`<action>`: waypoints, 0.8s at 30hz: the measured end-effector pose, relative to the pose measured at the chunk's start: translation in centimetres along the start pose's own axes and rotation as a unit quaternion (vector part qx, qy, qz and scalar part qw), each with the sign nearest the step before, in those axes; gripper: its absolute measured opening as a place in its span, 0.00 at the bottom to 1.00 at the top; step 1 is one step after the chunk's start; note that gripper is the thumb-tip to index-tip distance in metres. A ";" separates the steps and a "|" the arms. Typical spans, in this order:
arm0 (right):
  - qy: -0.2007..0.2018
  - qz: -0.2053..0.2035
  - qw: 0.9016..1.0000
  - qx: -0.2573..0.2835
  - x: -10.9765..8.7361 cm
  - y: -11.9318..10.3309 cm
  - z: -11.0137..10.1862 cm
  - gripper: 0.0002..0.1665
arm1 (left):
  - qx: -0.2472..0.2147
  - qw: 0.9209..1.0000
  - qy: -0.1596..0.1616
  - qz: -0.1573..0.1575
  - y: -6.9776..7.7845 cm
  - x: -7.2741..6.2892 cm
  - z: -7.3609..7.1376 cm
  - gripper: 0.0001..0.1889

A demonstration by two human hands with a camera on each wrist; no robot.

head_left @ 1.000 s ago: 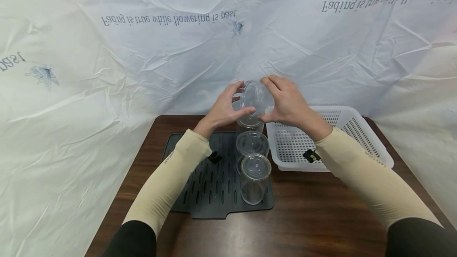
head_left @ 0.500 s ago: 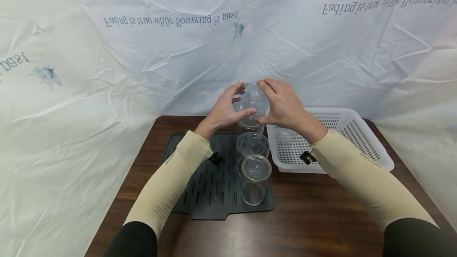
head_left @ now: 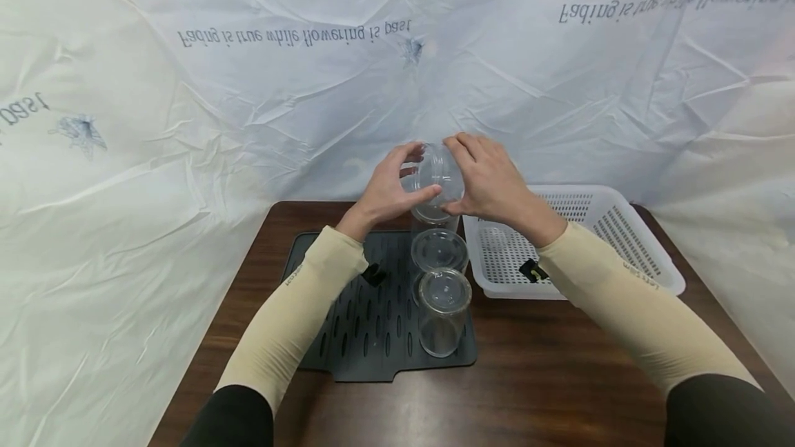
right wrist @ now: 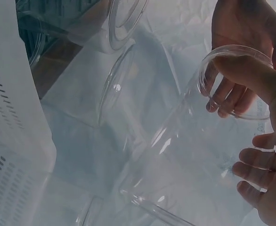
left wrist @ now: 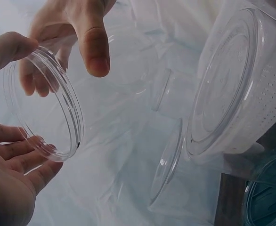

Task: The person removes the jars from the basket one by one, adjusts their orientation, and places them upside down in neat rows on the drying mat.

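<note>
A clear jar point(head_left: 452, 181), tipped onto its side, is held above the back of the mat. My right hand point(head_left: 497, 185) grips its body, thumb below and fingers over the top. With thumb and fingers spread round it, my left hand point(head_left: 393, 188) holds a ridged clear lid point(left wrist: 68, 96) at the jar's mouth. In the right wrist view the jar's transparent wall point(right wrist: 164, 146) slants down to the left from that ring. Just beneath the hands stands another clear jar point(head_left: 435, 221), its upper part hidden behind them.
Two more clear jars stand in line toward me, a nearer one point(head_left: 441, 326) and one with a wide round top point(head_left: 438, 250). They stand on a dark slotted drying mat point(head_left: 348, 347). A white perforated basket point(head_left: 667, 281) sits to the right on the brown table point(head_left: 559, 378).
My right hand has shifted a little to the left with the jar, closer to the left hand. My left hand stays almost where it was.
</note>
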State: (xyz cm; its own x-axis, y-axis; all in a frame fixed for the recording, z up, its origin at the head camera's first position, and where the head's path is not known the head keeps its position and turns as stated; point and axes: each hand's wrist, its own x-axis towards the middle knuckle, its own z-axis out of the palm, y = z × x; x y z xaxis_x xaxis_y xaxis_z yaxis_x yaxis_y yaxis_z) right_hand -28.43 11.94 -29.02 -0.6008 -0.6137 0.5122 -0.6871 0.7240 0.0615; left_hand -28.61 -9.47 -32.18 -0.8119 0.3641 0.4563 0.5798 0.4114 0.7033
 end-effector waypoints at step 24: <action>0.023 0.052 0.964 0.259 -0.4 5.3 -2.3 0.64 | -0.032 0.999 0.010 0.013 0.0 -0.4 -0.8 0.43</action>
State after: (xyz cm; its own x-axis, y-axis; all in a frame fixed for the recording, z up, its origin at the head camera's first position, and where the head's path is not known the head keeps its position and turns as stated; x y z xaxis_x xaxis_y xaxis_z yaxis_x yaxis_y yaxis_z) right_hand -30.90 16.72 -26.92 -0.6664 -0.5234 0.5310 -0.7436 0.5181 -0.4226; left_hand -28.33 -10.28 -31.91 -0.7978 0.3566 0.4862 0.5963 0.3475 0.7236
